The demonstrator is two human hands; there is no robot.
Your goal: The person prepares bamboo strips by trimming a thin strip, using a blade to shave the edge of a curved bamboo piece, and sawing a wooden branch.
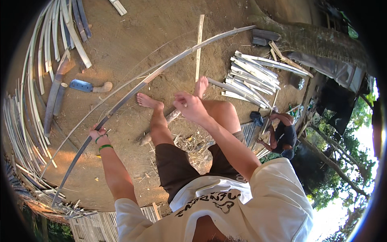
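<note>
My left hand [97, 133], with green bands at the wrist, is closed around a long dark bamboo strip [139, 85]. The strip runs diagonally from the lower left to the upper right, past my left foot. A thinner pale strip [86, 115] curves alongside it, joining or crossing it higher up; I cannot tell which. My right hand [190, 108] is raised above my right leg, fingers bent and apart, with nothing visible in it. A knife with a wide blue blade [80, 85] and a wooden handle [103, 87] lies on the dirt left of the strip.
Long split bamboo strips [30, 97] and thick bamboo lengths [52, 97] lie at the left. A pale strip pile [252, 80] lies at the right, near a crouching person [284, 135]. A wooden pole [173, 116] and shavings [195, 145] are by my legs. A tree trunk [318, 42] borders the far right.
</note>
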